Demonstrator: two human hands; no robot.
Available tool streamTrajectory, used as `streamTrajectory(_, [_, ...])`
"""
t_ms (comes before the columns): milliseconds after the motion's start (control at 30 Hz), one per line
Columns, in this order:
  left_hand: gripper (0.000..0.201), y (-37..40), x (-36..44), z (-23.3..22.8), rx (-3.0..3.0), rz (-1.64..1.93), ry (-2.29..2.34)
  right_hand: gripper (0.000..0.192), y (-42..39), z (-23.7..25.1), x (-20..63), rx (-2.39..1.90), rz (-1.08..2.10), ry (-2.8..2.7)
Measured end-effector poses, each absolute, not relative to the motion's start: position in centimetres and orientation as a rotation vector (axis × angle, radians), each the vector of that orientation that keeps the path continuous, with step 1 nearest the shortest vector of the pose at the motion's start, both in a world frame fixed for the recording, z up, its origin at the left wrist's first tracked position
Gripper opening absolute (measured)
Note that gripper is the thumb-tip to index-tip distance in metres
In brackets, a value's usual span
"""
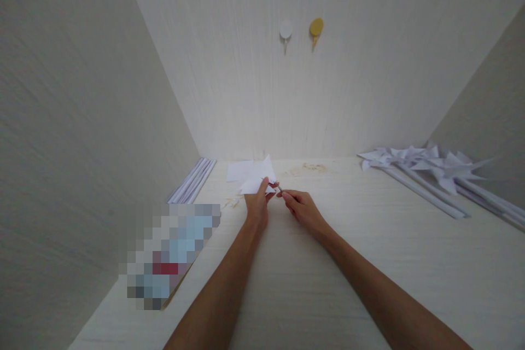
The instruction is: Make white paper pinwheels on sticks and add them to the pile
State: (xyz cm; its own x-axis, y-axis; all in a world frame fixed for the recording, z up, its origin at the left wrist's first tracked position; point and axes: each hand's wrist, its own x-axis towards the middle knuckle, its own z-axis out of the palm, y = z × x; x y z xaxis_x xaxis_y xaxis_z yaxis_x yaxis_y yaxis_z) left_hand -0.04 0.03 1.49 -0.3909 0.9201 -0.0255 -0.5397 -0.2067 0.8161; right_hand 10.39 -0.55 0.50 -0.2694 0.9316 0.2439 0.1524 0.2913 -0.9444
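Note:
My left hand [258,206] pinches a piece of white paper [256,179] with points sticking out, thumb on top and fingers underneath. Close beside it on the right, my right hand [301,208] is closed around a thin metal tool [279,188]. Its tip reaches the paper's right side near my left fingertips; its exact kind is too small to tell. Behind the held piece, a flat white paper sheet [238,170] lies on the table.
Rolled white paper sticks [192,180] lie at the left wall. Several paper pinwheels [445,167] on paper sticks [430,194] are heaped at the right. Brownish crumbs [314,167] dot the table [369,273]. A white hook [286,30] and a yellow hook [316,27] are on the wall; something pixelated lies lower left.

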Motion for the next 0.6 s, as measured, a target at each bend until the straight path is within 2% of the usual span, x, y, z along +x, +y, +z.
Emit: streamTrajectory(600, [0.025, 0.03, -0.11, 1.39, 0.588, 1.779, 0.966, 0.032, -0.6, 0.74, 10.6, -1.004, 1.018, -1.681])
